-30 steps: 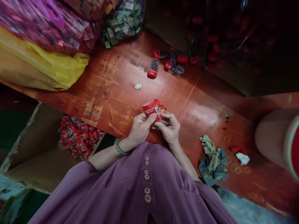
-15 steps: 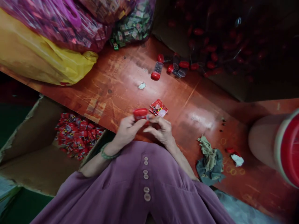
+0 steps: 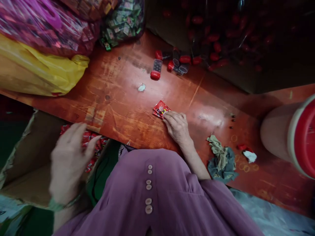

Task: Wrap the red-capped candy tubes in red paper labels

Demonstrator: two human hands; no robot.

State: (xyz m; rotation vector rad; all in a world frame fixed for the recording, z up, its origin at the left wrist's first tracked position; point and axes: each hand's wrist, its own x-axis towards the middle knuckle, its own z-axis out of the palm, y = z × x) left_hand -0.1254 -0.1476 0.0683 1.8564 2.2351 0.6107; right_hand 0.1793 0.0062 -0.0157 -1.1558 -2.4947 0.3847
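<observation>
My left hand is over the cardboard box at the left, thumb apart from the fingers and nothing visible in it; it is slightly blurred. Below it lie many small red packs in the box, partly hidden by the hand. On the table my right hand has its fingers together on the near right corner of a small stack of red printed cards. Farther back, a clear tube with a red cap and dark balls inside lies on its side, close to several similar tubes.
The cardboard box stands below the table's left edge. Full plastic bags and a yellow bag lie back left. A dark box of red-capped tubes stands back right. Cloth scraps and a red-lidded bucket are at the right.
My left hand has moved left from the table to over the box and opened; the red pack it held is out of it. My right hand has moved onto the red cards. The view has shifted slightly.
</observation>
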